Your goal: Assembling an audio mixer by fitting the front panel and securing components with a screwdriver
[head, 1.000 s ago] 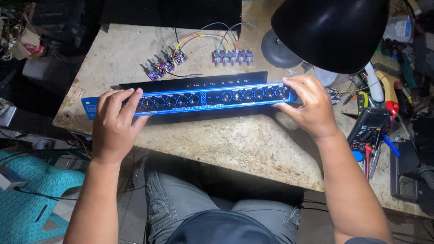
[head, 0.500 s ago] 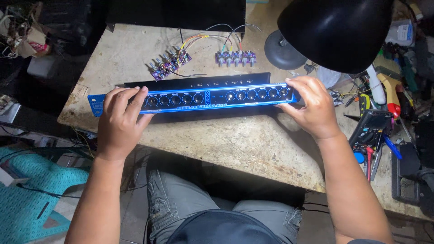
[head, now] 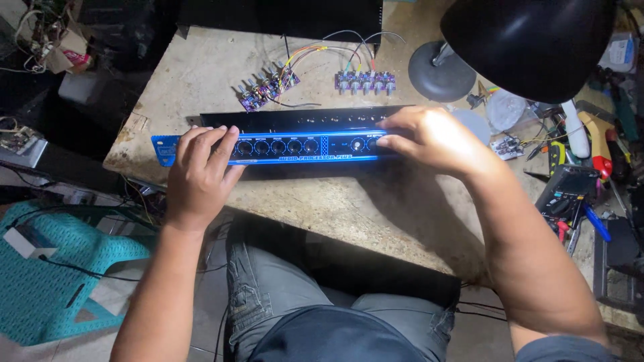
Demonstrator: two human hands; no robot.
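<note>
Head view: blue front panel (head: 288, 146) of a long black rack unit lies flat across the desk (head: 349, 201), knob row facing up, panel edge lit. Left hand (head: 201, 167) rests on the panel's left end, fingers (head: 211, 142) spread wide and flat, pinning rather than gripping. Right hand (head: 429, 137) sits over the right half, fingers (head: 386, 141) narrowed at a knob; whether they actually pinch it, cannot tell, glare from the black desk lamp (head: 530, 40) washes that spot out. Behind the unit: two small purple potentiometer boards (head: 365, 82) on coloured wires, lying loose on the desk, apart from the unit. Multimeter (head: 567, 191) and hand tools off to the right. Progress, as a judgement: panel appears seated on the chassis with knobs on; the loose boards look unmounted.
</note>
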